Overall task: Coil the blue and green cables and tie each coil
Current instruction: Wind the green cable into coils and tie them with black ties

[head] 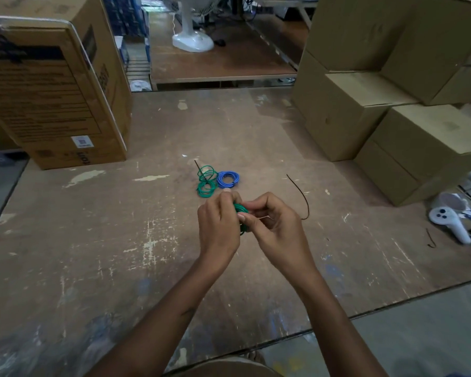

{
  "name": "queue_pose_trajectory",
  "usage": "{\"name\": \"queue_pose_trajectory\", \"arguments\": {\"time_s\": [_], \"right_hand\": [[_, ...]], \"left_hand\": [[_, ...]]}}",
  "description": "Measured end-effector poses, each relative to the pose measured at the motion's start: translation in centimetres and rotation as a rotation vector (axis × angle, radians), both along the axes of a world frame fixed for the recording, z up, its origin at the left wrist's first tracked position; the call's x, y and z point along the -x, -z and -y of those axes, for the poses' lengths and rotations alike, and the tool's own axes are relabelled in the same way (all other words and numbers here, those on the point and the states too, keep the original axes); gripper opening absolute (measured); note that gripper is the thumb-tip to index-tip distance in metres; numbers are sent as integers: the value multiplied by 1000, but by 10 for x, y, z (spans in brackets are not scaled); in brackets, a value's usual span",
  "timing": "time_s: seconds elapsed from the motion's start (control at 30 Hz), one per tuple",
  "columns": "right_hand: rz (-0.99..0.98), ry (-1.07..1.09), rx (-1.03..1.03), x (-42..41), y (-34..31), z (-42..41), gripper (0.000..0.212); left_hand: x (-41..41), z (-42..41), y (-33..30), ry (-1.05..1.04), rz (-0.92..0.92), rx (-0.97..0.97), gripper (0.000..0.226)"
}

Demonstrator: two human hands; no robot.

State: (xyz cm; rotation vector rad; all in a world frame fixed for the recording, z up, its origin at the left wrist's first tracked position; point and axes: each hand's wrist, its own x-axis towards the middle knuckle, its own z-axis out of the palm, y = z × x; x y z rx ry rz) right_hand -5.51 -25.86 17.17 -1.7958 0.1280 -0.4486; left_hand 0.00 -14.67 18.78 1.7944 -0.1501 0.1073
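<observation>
My left hand (219,224) grips a small green cable coil (240,209) above the worn wooden board; most of the coil is hidden between my hands. My right hand (273,221) pinches a thin tie wire at the coil's right side. Farther back on the board lie a loose green cable coil (206,181) with a thin dark tie across it and a blue cable coil (228,178), touching side by side. A long dark tie wire (299,190) curves on the board to the right of my hands.
A large printed cardboard box (52,88) stands at the back left, stacked plain cardboard boxes (386,104) at the back right. A white controller (450,220) and a short dark wire piece (430,239) lie at the right edge. The board's front edge (283,338) runs near my forearms.
</observation>
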Motion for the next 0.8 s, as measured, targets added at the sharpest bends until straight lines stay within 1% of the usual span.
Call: {"name": "queue_pose_trajectory", "arguments": {"time_s": [0.1,0.17,0.23,0.33,0.5,0.6,0.7,0.8], "right_hand": [[48,91,228,0,6,-4,8],[48,130,267,-4,8,0,6],[25,154,241,-8,11,6,5],[13,176,187,-14,16,15,5],[-15,217,86,-23,29,17,7],[-47,241,43,-26,35,29,7],[-76,263,-7,-27,42,39,5],[-69,354,-32,-30,54,45,6]], "left_hand": [[0,9,7,-14,-161,129,48],[-2,12,13,25,-268,217,51],[-5,12,20,57,-330,255,52],[-14,18,31,76,-377,257,46],[-27,44,34,25,-467,367,43],[-32,57,40,49,-461,344,48],[-33,73,53,37,-451,278,49],[-38,91,63,44,-468,233,55]]}}
